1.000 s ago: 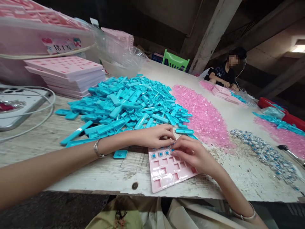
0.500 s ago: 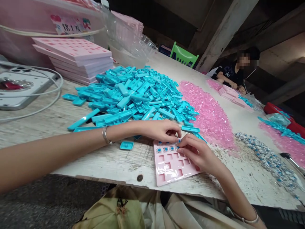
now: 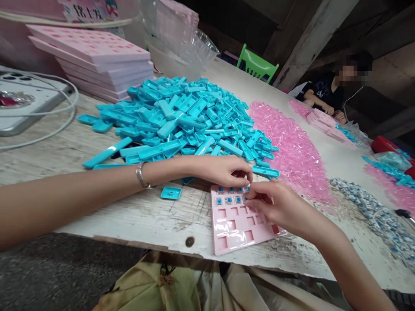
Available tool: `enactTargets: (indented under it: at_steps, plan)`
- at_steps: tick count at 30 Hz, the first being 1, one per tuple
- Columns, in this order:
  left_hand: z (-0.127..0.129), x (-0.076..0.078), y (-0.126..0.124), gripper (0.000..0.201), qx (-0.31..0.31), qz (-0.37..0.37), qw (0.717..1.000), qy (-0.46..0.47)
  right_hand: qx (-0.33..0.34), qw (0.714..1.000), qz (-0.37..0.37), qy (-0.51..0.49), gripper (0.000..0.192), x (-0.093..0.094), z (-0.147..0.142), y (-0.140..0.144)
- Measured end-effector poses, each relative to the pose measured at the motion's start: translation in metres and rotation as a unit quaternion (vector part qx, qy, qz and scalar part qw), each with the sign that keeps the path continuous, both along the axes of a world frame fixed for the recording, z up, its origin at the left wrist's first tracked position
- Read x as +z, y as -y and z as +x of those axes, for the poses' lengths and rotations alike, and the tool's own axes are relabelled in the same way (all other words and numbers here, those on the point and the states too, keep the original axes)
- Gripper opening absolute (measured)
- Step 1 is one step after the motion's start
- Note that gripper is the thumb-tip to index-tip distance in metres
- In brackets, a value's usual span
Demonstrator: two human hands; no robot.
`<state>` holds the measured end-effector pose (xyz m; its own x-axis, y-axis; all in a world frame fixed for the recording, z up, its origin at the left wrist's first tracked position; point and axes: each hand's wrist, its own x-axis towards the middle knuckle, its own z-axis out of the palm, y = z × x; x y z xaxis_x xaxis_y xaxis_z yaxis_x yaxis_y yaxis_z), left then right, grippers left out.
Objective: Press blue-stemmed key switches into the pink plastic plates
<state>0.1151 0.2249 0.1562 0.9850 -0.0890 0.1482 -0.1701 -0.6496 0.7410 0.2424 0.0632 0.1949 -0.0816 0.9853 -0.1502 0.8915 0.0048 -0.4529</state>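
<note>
On the near table edge lies a pink foam board (image 3: 238, 236) with square cut-outs and a shiny film-like surface. Small clear switches with blue centres (image 3: 228, 200) sit in its two far rows. My left hand (image 3: 228, 169) reaches over the board's far edge, its fingers curled and thumb against the fingertips by the top row. From the right, my right hand (image 3: 275, 199) bends over the same rows, with thumb and index finger pinched near the right end. Whatever is between the fingertips is too small or covered to make out.
Beyond my hands is a heap of turquoise keycaps (image 3: 181, 116), with a loose keycap (image 3: 171, 193) nearer. Rightward lie pink clear pieces (image 3: 292, 151) and switches (image 3: 369, 216). Stacked pink boards (image 3: 97, 65) and a phone (image 3: 29, 101) stand left. A person (image 3: 324, 95) sits across.
My view has shifted slightly, so the table's things sit differently in frame. My right hand's fingers have closed in near the right end of the far rows. My left hand stays by the top row.
</note>
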Motion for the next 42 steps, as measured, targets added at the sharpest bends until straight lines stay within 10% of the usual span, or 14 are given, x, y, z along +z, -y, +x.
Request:
enactTargets:
  at_steps: [10,24,36,42]
  plan:
    - [-0.005,0.001,0.003,0.029,0.065,-0.022,0.996,0.053,-0.039,0.983,0.130,-0.121,0.009,-0.017,-0.001,0.022]
    - [-0.005,0.000,0.006,0.025,0.087,-0.049,0.991,0.088,-0.021,0.962,0.271,0.039,0.027,-0.036,0.003,0.021]
    - [-0.017,0.017,0.031,0.038,0.119,-0.060,0.983,0.128,-0.095,0.824,0.504,0.243,0.002,-0.036,0.006,0.029]
    - [-0.022,0.028,0.029,0.038,0.070,0.039,0.981,0.174,-0.076,0.847,0.486,0.201,0.045,-0.027,0.013,0.027]
